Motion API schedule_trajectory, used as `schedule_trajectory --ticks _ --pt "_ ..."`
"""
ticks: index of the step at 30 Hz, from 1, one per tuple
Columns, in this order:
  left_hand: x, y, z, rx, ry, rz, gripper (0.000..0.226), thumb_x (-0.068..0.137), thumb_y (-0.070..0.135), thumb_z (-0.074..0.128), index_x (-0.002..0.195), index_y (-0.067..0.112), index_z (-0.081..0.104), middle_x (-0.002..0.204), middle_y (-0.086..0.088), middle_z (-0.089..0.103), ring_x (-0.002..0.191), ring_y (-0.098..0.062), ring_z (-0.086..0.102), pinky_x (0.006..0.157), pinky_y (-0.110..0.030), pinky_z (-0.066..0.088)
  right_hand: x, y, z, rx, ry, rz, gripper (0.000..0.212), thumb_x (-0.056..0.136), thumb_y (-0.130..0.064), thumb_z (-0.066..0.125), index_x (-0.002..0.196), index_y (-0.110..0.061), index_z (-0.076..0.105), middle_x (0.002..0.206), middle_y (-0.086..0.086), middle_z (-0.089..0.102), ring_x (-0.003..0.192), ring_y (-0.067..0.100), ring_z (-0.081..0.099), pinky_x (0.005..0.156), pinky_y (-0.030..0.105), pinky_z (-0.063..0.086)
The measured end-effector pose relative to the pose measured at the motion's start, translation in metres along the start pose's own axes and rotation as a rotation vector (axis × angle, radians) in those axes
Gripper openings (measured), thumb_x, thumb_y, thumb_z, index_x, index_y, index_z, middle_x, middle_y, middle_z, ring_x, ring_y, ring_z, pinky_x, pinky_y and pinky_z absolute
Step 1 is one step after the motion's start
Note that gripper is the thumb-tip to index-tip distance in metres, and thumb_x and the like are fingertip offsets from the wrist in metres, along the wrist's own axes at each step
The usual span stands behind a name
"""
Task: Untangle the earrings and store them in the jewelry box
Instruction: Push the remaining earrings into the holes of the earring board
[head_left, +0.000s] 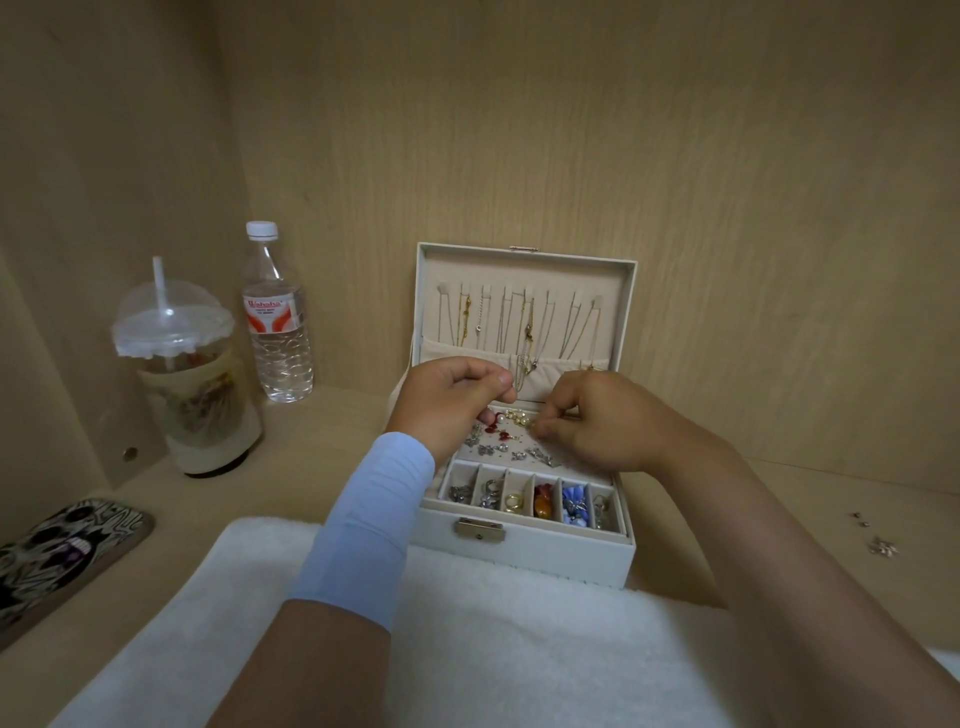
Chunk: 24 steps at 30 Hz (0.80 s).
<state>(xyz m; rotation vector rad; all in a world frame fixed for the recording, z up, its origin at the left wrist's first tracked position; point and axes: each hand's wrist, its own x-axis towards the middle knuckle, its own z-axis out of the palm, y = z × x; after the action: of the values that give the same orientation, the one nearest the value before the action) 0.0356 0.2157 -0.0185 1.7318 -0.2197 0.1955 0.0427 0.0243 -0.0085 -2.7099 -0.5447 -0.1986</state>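
Observation:
An open white jewelry box stands on the wooden shelf, its lid upright with several thin necklaces hanging inside. Earrings lie on its upper tray: red ones, silver ones and a pearl and gold cluster. The front row of small compartments holds rings and coloured pieces. My left hand hovers over the tray's left side with fingers curled, thumb and fingertips pinched close together; what they hold is too small to tell. My right hand pinches at the pearl and gold earrings with its fingertips.
A water bottle and a lidded plastic cup with a straw stand at the left. A phone in a patterned case lies at the far left. A white fluffy towel covers the front. Small loose earring pieces lie at the right.

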Motion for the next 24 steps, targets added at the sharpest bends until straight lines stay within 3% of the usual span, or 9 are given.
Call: schedule_trajectory --ticks 5,8,12,14,17,21,24 --pt "-0.002 0.003 0.007 -0.057 -0.029 -0.006 0.008 0.091 0.025 0.067 0.092 0.020 0.073 0.085 0.005 0.076 0.066 -0.011 0.061 0.059 -0.022 0.047 -0.001 0.002 -0.010 0.338 0.193 -0.009 0.011 0.093 -0.022 0.069 0.102 -0.025 0.076 0.098 -0.013 0.069 0.074 -0.011 0.059 0.074 0.018 0.042" --pt "-0.004 0.007 0.013 -0.091 -0.055 -0.016 0.010 0.092 0.025 0.066 0.094 0.019 0.074 0.077 0.006 0.074 0.065 -0.010 0.060 0.056 -0.022 0.047 -0.006 -0.005 -0.021 0.574 0.206 -0.079 0.026 0.083 -0.013 0.080 0.108 -0.014 0.074 0.099 0.001 0.074 0.059 -0.010 0.059 0.064 0.011 0.045" --pt "-0.006 0.010 0.017 -0.106 -0.060 -0.038 0.013 0.092 0.030 0.065 0.093 0.022 0.075 0.066 -0.002 0.068 0.060 -0.012 0.056 0.056 -0.023 0.048 -0.007 -0.013 -0.021 0.650 0.256 -0.137 0.023 0.078 -0.002 0.081 0.100 -0.002 0.077 0.091 0.013 0.076 0.055 -0.005 0.061 0.057 0.008 0.046" --pt "-0.006 0.010 0.016 -0.100 -0.062 -0.027 0.014 0.093 0.033 0.064 0.087 0.027 0.076 0.078 -0.009 0.072 0.066 -0.017 0.058 0.059 -0.026 0.049 -0.005 -0.011 -0.019 0.656 0.316 -0.130 0.018 0.079 -0.004 0.081 0.097 -0.004 0.078 0.087 0.009 0.077 0.063 -0.001 0.068 0.064 0.013 0.052" --pt "-0.006 0.011 0.015 -0.085 -0.046 -0.004 0.019 0.095 0.029 0.061 0.083 0.027 0.076 0.076 0.004 0.072 0.064 -0.011 0.059 0.058 -0.022 0.049 -0.003 -0.009 -0.015 0.616 0.346 -0.130 0.015 0.082 -0.011 0.080 0.096 -0.012 0.080 0.088 -0.003 0.079 0.085 0.009 0.074 0.083 0.029 0.060" --pt "-0.007 0.011 0.016 -0.022 -0.017 -0.008 0.020 0.095 0.030 0.060 0.086 0.021 0.075 0.067 0.005 0.068 0.054 -0.003 0.055 0.054 -0.016 0.047 -0.004 -0.011 -0.012 0.563 0.321 -0.143 0.015 0.084 -0.012 0.078 0.099 -0.015 0.080 0.088 -0.005 0.078 0.062 -0.004 0.065 0.066 0.015 0.052" --pt "-0.007 0.008 0.017 0.026 -0.004 0.040 0.019 0.095 0.030 0.060 0.086 0.022 0.074 0.080 0.011 0.072 0.069 -0.005 0.060 0.066 -0.020 0.047 -0.004 -0.006 -0.012 0.563 0.334 -0.096 0.013 0.084 -0.016 0.078 0.097 -0.017 0.081 0.089 -0.007 0.078 0.081 0.002 0.071 0.081 0.025 0.057"
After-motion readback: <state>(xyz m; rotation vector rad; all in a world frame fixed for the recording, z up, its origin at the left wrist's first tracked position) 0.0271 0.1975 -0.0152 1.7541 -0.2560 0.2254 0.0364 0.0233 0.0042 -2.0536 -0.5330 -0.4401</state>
